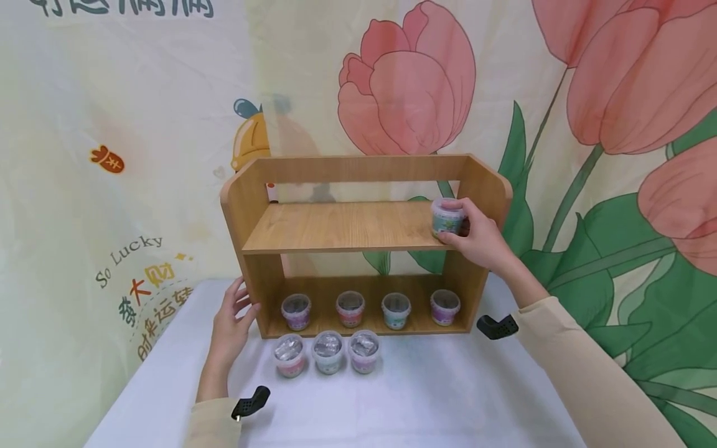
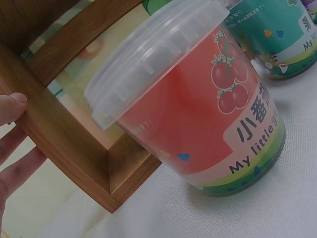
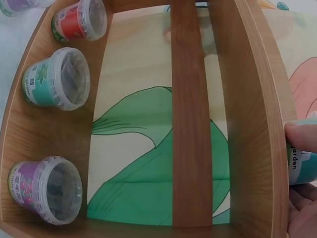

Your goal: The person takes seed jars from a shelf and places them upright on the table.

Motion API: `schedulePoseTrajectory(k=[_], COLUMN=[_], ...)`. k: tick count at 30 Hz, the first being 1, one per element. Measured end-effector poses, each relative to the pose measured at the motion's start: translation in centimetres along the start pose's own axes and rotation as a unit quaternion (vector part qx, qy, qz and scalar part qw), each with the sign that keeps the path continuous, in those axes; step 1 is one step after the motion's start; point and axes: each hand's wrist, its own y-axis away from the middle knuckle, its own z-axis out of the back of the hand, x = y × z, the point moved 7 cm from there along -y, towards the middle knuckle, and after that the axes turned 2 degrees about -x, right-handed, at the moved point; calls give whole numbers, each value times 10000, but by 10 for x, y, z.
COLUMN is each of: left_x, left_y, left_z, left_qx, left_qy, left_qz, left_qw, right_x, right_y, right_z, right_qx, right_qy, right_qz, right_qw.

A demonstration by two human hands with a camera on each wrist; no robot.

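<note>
My right hand (image 1: 476,236) grips a small lidded plastic tub (image 1: 446,219) with a teal label, thumb low on its front and fingers at its lid. The tub is upright at the right end of the upper board of a wooden shelf (image 1: 336,227). In the right wrist view, part of this teal tub (image 3: 303,163) shows at the right edge. My left hand (image 1: 231,317) touches the shelf's lower left side, its thumb at the front edge and its fingers loosely spread along the outer side. Nearest to it on the table is a red-labelled tomato tub (image 2: 198,99).
Several lidded tubs stand spaced along the lower board, among them a purple-labelled tub (image 1: 445,308) at the right. Before the shelf, three tubs line up on the white table (image 1: 437,392), one being a light-purple tub (image 1: 364,353). A tulip-printed cloth (image 1: 409,93) hangs behind.
</note>
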Motion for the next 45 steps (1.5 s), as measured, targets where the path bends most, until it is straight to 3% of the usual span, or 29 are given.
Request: schedulePoseTrajectory(k=[23,30,36,45], left_x=[2,1,1,0], left_y=[2,-1,-1,-1], left_z=[7,5,0,-1], left_qx=[-54,-85,-57,-23], left_qy=[14,31,44,60], left_qz=[-1,-74,-101,-63], left_qw=[10000,9999,9999,10000], right_x=[26,33,26,-7], right_y=[30,48,71,97], right_z=[-2,-4,-29,-73], right_qx=[6,-254,158,702], right_qy=[316,384,161,-369], right_qz=[222,490,636,434], right_qw=[9993,9977,9977,9959])
